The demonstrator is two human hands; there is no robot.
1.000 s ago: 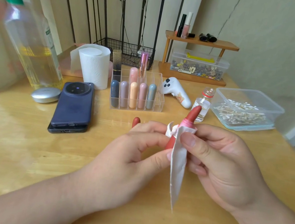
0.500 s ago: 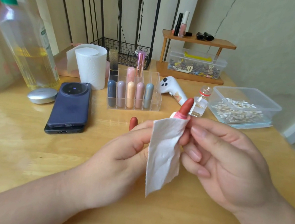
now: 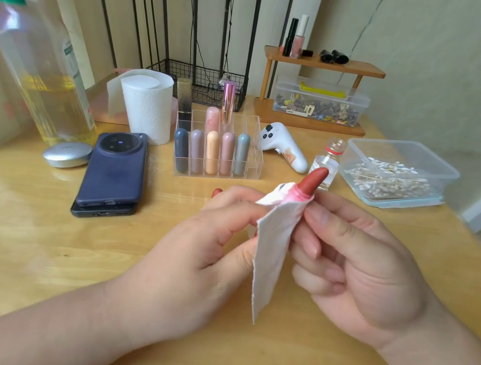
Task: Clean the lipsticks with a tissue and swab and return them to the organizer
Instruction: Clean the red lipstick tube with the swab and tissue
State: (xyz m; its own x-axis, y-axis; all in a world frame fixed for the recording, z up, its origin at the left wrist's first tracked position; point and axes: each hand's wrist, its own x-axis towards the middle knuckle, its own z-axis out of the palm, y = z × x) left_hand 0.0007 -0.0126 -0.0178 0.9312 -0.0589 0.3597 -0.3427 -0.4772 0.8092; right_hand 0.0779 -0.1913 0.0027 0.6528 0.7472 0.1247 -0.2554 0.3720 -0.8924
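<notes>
A lipstick (image 3: 312,180) is held tilted above the table (image 3: 30,232), with its red bullet pointed up and to the right. Its lower part is hidden by the left hand (image 3: 204,247), whose fingers are curled round it. A tissue (image 3: 273,247) is wrapped round the pink collar below the bullet. It is pinched there between the thumb and forefinger of the right hand (image 3: 353,263), and the other right fingers are curled loosely toward the palm. The loose end of the tissue hangs between the hands. A red cap (image 3: 216,192) is partly seen behind the left knuckles. The organizer (image 3: 255,166) stands beyond the hands, apart from the lipstick. Five capped lipsticks (image 3: 212,156) are set in its front row, with others behind. Swabs (image 3: 385,179) are kept in a clear box (image 3: 446,174) at the right, with a vial (image 3: 327,165) just beside it. Stacked phones (image 3: 113,169) and a paper roll (image 3: 146,110) are seen at the left
</notes>
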